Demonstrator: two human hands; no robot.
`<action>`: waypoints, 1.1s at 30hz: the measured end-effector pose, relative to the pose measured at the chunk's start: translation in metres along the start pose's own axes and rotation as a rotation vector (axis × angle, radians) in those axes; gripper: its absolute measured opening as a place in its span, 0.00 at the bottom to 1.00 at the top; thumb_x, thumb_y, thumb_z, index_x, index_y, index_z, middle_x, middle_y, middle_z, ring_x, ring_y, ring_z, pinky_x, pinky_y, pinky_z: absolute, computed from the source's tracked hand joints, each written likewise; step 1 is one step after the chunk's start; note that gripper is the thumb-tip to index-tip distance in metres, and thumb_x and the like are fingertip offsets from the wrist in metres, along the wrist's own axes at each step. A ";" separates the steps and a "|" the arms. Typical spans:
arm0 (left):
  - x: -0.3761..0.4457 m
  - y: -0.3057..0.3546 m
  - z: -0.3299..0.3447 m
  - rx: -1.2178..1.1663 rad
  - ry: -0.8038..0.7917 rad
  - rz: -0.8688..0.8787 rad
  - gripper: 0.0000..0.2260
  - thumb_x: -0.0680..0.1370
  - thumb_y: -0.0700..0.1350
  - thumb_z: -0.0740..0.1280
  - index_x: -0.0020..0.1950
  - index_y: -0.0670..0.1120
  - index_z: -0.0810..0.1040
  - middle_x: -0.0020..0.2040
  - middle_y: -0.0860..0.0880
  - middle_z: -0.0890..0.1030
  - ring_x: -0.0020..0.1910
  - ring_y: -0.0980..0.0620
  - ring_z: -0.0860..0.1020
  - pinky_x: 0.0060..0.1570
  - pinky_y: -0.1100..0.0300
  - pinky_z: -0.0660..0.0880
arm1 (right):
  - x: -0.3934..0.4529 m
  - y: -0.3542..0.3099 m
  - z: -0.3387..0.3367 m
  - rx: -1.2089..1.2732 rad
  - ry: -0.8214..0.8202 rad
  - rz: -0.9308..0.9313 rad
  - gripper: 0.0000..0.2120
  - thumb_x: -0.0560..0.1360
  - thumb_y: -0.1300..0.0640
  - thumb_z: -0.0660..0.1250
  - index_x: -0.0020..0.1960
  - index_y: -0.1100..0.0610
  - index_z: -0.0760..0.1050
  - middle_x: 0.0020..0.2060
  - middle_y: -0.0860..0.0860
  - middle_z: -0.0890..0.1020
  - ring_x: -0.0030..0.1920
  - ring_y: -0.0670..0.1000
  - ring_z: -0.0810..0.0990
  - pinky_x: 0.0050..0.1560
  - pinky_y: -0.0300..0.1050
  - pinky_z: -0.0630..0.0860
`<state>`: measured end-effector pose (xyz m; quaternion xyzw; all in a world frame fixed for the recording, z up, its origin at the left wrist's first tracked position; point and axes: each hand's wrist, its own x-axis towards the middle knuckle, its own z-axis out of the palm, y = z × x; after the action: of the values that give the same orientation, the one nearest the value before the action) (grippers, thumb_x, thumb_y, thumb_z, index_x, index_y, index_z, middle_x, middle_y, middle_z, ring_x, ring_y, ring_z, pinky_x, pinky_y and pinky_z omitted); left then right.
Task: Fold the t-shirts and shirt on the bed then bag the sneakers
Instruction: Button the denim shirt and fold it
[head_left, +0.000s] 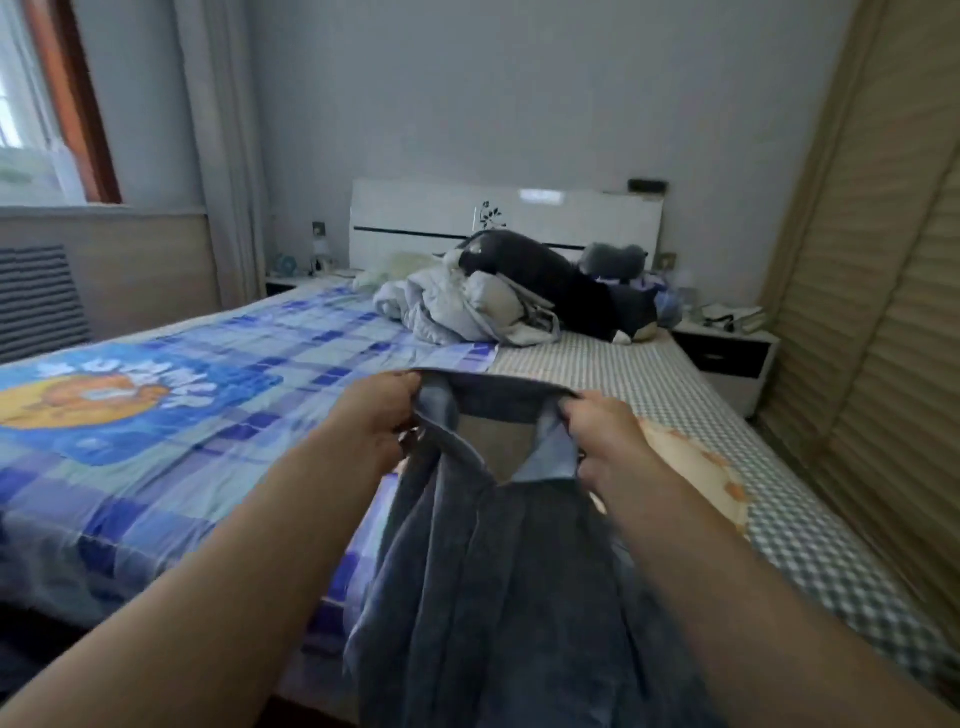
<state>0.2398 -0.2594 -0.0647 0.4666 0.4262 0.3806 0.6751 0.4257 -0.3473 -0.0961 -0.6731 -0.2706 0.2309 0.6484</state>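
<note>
A dark blue-grey collared shirt (498, 597) hangs in front of me above the foot of the bed (613, 364). My left hand (376, 415) grips the left end of its collar and my right hand (602, 441) grips the right end, holding the collar stretched between them. The shirt's body drops down toward the bottom edge of the view. An orange-and-cream cloth (701, 467) lies on the bed just right of my right hand, partly hidden by my arm. No sneakers or bag are in view.
A blue patchwork sheet (171, 415) with an orange cartoon print covers the bed's left side. Crumpled pale bedding (457, 306) and dark plush toys (561, 280) lie by the white headboard. A nightstand (727, 353) and slatted wardrobe doors (872, 338) stand at the right.
</note>
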 end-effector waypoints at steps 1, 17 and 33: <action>-0.013 0.035 0.006 0.002 -0.031 0.051 0.11 0.85 0.42 0.60 0.44 0.48 0.74 0.39 0.49 0.75 0.35 0.53 0.72 0.34 0.58 0.68 | 0.006 -0.042 -0.005 0.050 -0.015 -0.021 0.15 0.80 0.65 0.63 0.65 0.66 0.76 0.58 0.59 0.82 0.48 0.52 0.76 0.41 0.40 0.76; -0.169 0.396 0.079 0.169 -0.088 0.974 0.07 0.73 0.37 0.63 0.46 0.45 0.79 0.45 0.41 0.82 0.42 0.43 0.81 0.40 0.48 0.83 | -0.037 -0.450 -0.069 0.649 -0.137 -0.615 0.10 0.76 0.66 0.69 0.57 0.62 0.82 0.53 0.62 0.84 0.46 0.60 0.83 0.40 0.49 0.82; -0.035 0.059 0.058 -0.584 -0.395 -0.277 0.18 0.83 0.32 0.50 0.43 0.31 0.76 0.40 0.35 0.80 0.34 0.38 0.82 0.36 0.48 0.82 | 0.133 -0.083 -0.066 0.317 0.105 0.228 0.16 0.79 0.59 0.63 0.67 0.57 0.72 0.61 0.58 0.79 0.51 0.59 0.80 0.45 0.54 0.82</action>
<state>0.2750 -0.2927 0.0108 0.2568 0.2203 0.2938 0.8940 0.5633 -0.3080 -0.0046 -0.6001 -0.1187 0.3072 0.7290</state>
